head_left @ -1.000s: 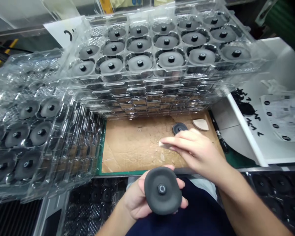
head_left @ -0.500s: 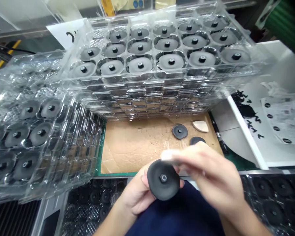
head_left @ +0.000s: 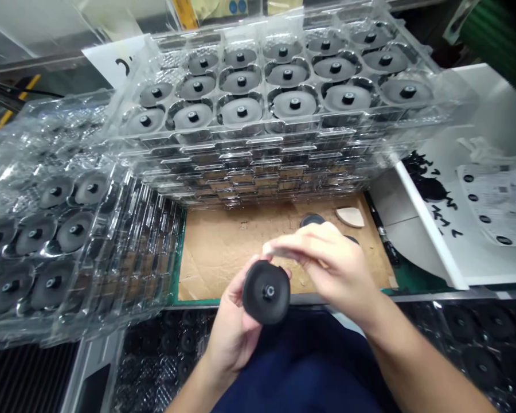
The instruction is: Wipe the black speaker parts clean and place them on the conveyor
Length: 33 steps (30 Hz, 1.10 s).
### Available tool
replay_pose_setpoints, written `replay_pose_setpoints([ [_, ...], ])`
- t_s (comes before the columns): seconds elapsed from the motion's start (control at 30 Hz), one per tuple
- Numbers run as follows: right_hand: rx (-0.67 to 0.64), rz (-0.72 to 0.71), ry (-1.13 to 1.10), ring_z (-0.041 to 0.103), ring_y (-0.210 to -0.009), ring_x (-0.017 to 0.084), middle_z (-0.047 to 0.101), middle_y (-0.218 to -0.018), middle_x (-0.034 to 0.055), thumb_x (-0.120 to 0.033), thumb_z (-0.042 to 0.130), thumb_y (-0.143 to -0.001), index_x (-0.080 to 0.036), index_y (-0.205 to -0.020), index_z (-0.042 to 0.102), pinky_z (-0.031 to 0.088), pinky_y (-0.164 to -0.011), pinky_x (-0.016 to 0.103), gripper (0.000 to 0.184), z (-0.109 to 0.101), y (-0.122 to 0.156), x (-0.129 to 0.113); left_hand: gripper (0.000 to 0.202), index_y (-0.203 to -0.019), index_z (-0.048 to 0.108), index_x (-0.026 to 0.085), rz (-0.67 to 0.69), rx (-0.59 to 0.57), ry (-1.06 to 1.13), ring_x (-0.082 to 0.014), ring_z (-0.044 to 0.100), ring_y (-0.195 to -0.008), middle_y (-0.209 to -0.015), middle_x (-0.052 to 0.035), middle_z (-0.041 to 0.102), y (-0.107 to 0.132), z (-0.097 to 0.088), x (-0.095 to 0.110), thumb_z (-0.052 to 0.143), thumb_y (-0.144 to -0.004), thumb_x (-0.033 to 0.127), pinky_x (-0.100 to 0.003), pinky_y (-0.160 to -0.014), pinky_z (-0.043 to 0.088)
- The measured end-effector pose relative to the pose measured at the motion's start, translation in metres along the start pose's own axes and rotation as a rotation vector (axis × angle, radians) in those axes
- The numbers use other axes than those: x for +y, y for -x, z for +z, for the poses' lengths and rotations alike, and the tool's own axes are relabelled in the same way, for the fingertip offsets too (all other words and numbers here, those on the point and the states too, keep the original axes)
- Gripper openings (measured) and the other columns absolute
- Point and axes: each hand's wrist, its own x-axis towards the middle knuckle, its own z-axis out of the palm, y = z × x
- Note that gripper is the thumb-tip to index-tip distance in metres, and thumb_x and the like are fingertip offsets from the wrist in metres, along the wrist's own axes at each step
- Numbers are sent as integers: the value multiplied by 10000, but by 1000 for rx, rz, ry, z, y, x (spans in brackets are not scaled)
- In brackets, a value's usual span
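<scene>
My left hand (head_left: pixel 236 324) is closed on a round black disc (head_left: pixel 258 307) with a short hub at its centre, the hub side turned up toward me. Just above the disc's upper edge are the pinched fingers of my right hand (head_left: pixel 327 261). Something small and pale shows at those fingertips; I cannot make out whether it is a separate piece or a fingertip covering. Behind the right hand, partly hidden, another black disc (head_left: pixel 312 219) lies on a sheet of cardboard (head_left: pixel 223 246). A pale, wedge-shaped piece (head_left: pixel 350 217) lies beside it.
A tall stack of clear plastic trays (head_left: pixel 258 152) filled with black discs stands behind the cardboard. More clear trays (head_left: pixel 124 229) are at the left. On the right are a black marker (head_left: pixel 387 244), a white board edge (head_left: pixel 432 223), black scraps (head_left: pixel 430 189) and a label sheet (head_left: pixel 490 201).
Both hands have shifted left and slightly up with the disc. My right fingers have moved along its upper edge. The loose disc on the cardboard is now partly covered by the right hand.
</scene>
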Motion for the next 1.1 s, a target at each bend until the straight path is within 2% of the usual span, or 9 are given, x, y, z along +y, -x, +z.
replay_pose_setpoints([
  [0.1, -34, 224, 14, 632, -811, 146, 711, -912, 22, -201, 514, -912, -227, -1022, 684, 432, -757, 283, 205, 21, 25, 33, 598, -1089, 663, 374, 107, 18, 33, -250, 586, -1139, -1384, 10, 530, 1, -3, 5, 849, -525, 304, -306, -944, 465],
  [0.27, -108, 285, -15, 643, -632, 151, 708, -693, 10, -233, 556, -879, -222, -874, 733, 475, -603, 259, 178, 59, 68, 58, 526, -1062, 675, 330, 24, 95, 51, -225, 637, -1046, -1163, -5, 683, 0, 3, 11, 831, -563, 267, -256, -853, 508],
  [0.47, 192, 365, -29, 649, -813, 146, 697, -1039, 46, -222, 503, -915, -201, -1119, 627, 496, -635, 243, 240, 26, 30, 4, 663, -1157, 609, 271, -14, 155, 29, -268, 559, -1159, -1203, -59, 653, -4, 7, 6, 843, -538, 307, -304, -900, 492],
  [0.53, 285, 171, -71, 639, -866, 158, 702, -1021, 51, -159, 511, -895, -173, -1105, 624, 490, -729, 267, 239, 16, 15, -23, 661, -1165, 601, 269, -34, 149, 20, -276, 552, -1167, -1188, -58, 657, -5, 6, 5, 837, -550, 319, -347, -967, 457],
  [0.6, 167, 35, -114, 635, -818, 155, 714, -940, 54, -111, 505, -881, -138, -1067, 636, 475, -744, 279, 229, 12, 6, -41, 623, -1159, 603, 274, -43, 142, 18, -263, 561, -1153, -1180, -51, 657, -5, 2, 6, 820, -579, 336, -348, -992, 438],
  [0.7, -124, 61, -152, 617, -726, 132, 708, -850, 19, -106, 518, -878, -158, -988, 662, 454, -680, 257, 188, 12, 0, -49, 598, -1168, 588, 308, 0, 173, 12, -231, 586, -1114, -1185, -22, 652, -4, -1, 6, 804, -611, 286, -318, -968, 455],
  [0.87, 93, -31, -15, 578, -745, 171, 692, -892, 90, -116, 446, -905, -78, -1048, 632, 414, -684, 304, 238, 18, -6, -41, 511, -1086, 641, 245, -70, 99, 11, -221, 618, -1052, -1104, -40, 687, -3, 4, 5, 809, -605, 284, -299, -933, 477],
  [1.03, -192, 50, -94, 554, -694, 122, 677, -847, 4, -91, 490, -886, -164, -1013, 630, 383, -659, 264, 202, 0, 13, -38, 491, -1043, 655, 298, -80, 53, 52, -157, 646, -972, -1054, 30, 692, -5, 4, 12, 815, -589, 200, -201, -832, 506],
  [1.1, -172, 130, 26, 531, -669, 124, 663, -816, -4, -100, 496, -888, -177, -1012, 632, 364, -653, 273, 200, -9, 19, -37, 503, -1042, 656, 258, -119, 55, 39, -174, 635, -998, -1075, 2, 683, -7, 5, 12, 827, -570, 231, -200, -838, 503],
])
